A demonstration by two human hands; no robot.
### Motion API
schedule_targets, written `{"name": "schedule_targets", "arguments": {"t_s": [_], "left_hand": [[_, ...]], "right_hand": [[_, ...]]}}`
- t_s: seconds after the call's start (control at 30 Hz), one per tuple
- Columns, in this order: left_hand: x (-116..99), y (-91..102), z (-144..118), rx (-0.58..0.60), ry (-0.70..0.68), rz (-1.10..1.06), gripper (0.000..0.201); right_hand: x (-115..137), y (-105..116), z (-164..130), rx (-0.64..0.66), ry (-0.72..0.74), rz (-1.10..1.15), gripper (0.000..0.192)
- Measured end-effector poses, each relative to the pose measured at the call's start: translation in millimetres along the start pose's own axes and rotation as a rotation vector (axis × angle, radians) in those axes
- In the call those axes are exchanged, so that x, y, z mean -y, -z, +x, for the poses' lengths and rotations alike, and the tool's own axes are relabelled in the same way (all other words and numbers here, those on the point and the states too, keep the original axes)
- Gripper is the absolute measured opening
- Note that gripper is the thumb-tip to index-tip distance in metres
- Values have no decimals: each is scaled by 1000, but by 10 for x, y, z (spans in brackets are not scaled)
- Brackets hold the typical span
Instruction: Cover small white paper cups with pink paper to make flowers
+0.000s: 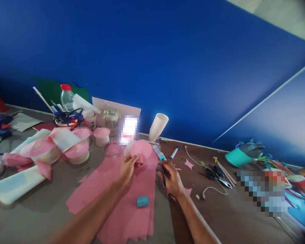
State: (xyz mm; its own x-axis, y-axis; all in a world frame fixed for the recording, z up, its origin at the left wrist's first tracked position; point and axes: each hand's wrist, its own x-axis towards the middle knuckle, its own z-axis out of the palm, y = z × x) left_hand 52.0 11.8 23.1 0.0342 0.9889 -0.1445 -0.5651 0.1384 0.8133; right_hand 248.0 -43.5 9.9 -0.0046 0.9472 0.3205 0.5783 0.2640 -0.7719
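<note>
My left hand (pixel 127 168) pinches a round pink paper piece (pixel 142 150) whose lower edge is folded. A pale rounded thing (pixel 128 148) shows behind that piece, partly hidden. In my right hand (pixel 171 176), closed fingers grip a slim black tool (pixel 163 174); its kind is unclear. Just beyond the right fingertips is a clear and light-blue tube (pixel 158 152), and I cannot tell whether they touch it. Under both hands lie overlapping pink paper sheets (pixel 112 203), with a teal cap (pixel 142 201) resting on them.
Several pink-and-white paper cups (pixel 75 152) crowd the left. At the back stand a lit phone (pixel 129 128), a glass jar (pixel 112 120) and a white cup stack (pixel 159 125) near the blue wall. Cables (pixel 215 189), a marker (pixel 174 153) and a teal cup (pixel 240 156) lie right.
</note>
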Motion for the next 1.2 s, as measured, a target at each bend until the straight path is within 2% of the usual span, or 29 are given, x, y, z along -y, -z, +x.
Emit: {"name": "schedule_targets", "arguments": {"t_s": [0.07, 0.2, 0.33, 0.43, 0.67, 0.83, 0.9, 1.1, 1.13, 1.2], "left_hand": [[3, 3, -5, 9, -12, 33, 40], [27, 11, -36, 23, -8, 113, 37], [16, 9, -53, 36, -88, 197, 32], [-26, -1, -45, 41, -127, 237, 32], [-65, 9, -18, 72, -170, 319, 33], [-52, 36, -19, 93, -196, 363, 37], [-51, 40, -18, 91, -190, 368, 38], [-46, 42, -9, 84, -137, 386, 40], [-49, 40, -13, 82, -138, 390, 39], [-61, 35, -30, 81, -141, 423, 37]], "right_hand": [[-29, -36, -3, -44, 45, -186, 33], [6, -137, -52, 4, 13, -501, 56], [94, -214, -103, 67, -3, -583, 64], [127, -231, -108, 102, -9, -568, 64], [176, -168, -52, 137, -72, -501, 44], [225, -170, -40, 27, -112, -561, 39], [241, -177, -34, 39, -125, -548, 39], [201, -118, 3, 137, -159, -358, 31], [178, -104, 10, 131, -168, -293, 28], [135, -88, 22, 34, -218, -87, 25]]}}
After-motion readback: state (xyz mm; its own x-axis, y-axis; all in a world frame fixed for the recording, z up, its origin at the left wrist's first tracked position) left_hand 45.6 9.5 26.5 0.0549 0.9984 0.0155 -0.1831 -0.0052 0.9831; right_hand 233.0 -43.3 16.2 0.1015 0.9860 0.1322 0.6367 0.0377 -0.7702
